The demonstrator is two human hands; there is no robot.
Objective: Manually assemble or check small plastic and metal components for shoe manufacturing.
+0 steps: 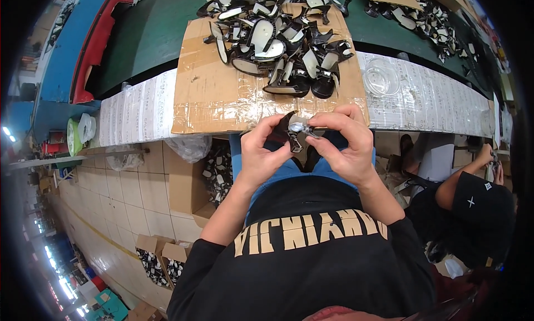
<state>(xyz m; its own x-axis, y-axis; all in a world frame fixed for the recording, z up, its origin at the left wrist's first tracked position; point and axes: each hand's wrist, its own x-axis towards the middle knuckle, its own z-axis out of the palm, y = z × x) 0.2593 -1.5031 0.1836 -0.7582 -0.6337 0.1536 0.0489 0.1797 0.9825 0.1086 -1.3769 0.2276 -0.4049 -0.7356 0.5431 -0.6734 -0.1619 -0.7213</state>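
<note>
In front of my body, near the table's edge, I hold a small black shoe heel with a pale, shiny part showing in its middle. My left hand pinches its black left side between thumb and fingers. From the other side, my right hand pinches the end by the shiny part; what exactly lies under those fingertips is hidden. Just beyond my hands, a heap of similar black heels with pale faces covers the far part of a taped cardboard sheet.
A clear round dish stands right of the cardboard. More black pieces lie far right on the green belt. Open boxes of parts sit on the floor at left. At right, another person works close by.
</note>
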